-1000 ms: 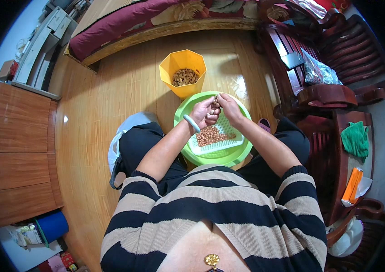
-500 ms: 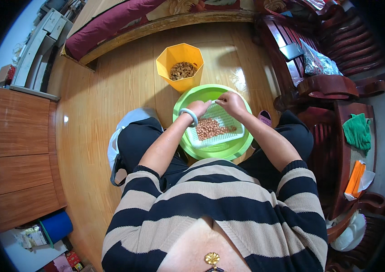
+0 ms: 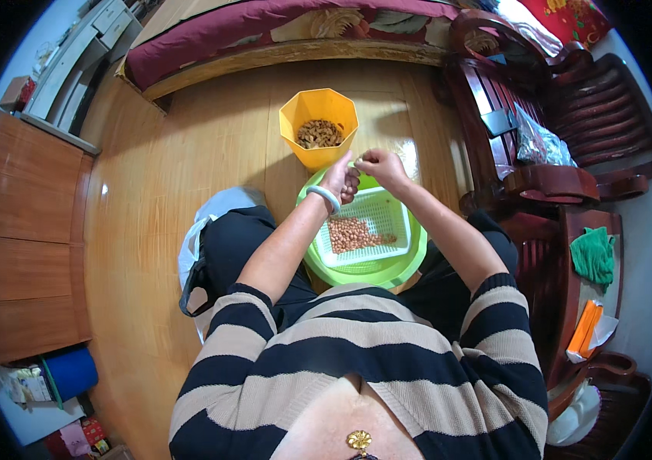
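A round green basin [image 3: 406, 264] rests on my lap, with a white mesh basket [image 3: 378, 211] inside it holding a pile of shelled peanuts [image 3: 353, 234]. My left hand [image 3: 340, 179] and my right hand [image 3: 380, 165] meet above the far rim of the basin, fingers pinched together on something small that I cannot make out, likely a peanut. A pale bangle [image 3: 324, 196] circles my left wrist. Just beyond my hands an orange bin [image 3: 318, 126] stands on the wooden floor, holding brown shells.
A white plastic bag [image 3: 207, 222] lies by my left knee. Dark wooden chairs [image 3: 564, 153] stand to the right, with a green cloth [image 3: 593, 257] on a side table. A wooden cabinet [image 3: 19, 238] is on the left and a bed with a maroon mattress [image 3: 265, 23] at the back.
Both hands have lifted from over the basket toward the far rim of the basin, closer to the orange bin. The view has tilted down slightly.
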`<state>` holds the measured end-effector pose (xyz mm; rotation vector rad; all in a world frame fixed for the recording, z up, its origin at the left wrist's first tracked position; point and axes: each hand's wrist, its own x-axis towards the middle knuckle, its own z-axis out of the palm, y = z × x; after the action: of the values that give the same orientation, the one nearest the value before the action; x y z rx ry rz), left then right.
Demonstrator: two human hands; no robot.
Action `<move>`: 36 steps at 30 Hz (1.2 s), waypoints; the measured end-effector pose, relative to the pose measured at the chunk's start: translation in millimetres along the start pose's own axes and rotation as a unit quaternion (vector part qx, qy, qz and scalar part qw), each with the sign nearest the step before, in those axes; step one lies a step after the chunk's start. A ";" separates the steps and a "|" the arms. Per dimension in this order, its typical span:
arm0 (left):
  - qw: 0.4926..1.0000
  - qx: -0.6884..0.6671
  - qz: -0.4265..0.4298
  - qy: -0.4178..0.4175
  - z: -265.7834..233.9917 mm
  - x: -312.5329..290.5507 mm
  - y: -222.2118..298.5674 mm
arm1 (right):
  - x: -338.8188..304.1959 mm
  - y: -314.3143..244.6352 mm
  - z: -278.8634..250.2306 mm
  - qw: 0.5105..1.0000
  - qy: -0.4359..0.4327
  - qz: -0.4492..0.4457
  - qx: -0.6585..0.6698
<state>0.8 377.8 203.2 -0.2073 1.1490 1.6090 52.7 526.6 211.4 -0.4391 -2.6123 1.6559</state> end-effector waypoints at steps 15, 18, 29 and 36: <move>0.975 -0.161 0.144 -0.049 5.7 -7.5 15.4 | 18.2 -67.3 -8.6 0.942 -0.080 -0.157 -0.284; 0.979 -0.138 0.112 -0.100 12.7 -3.9 14.1 | -7.1 -44.1 -21.3 0.940 -0.067 -0.178 -0.284; 0.988 0.032 0.067 -0.134 29.9 -16.2 -1.5 | -40.8 -11.5 -30.8 0.986 0.073 -0.022 0.147; 0.978 -0.037 0.047 -0.201 31.7 -26.2 5.3 | -45.6 -18.2 -31.1 0.987 0.015 -0.083 0.137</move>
<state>19.6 384.8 239.4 0.1234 0.7973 1.6831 97.5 535.7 247.3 -0.2267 -2.2796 1.8933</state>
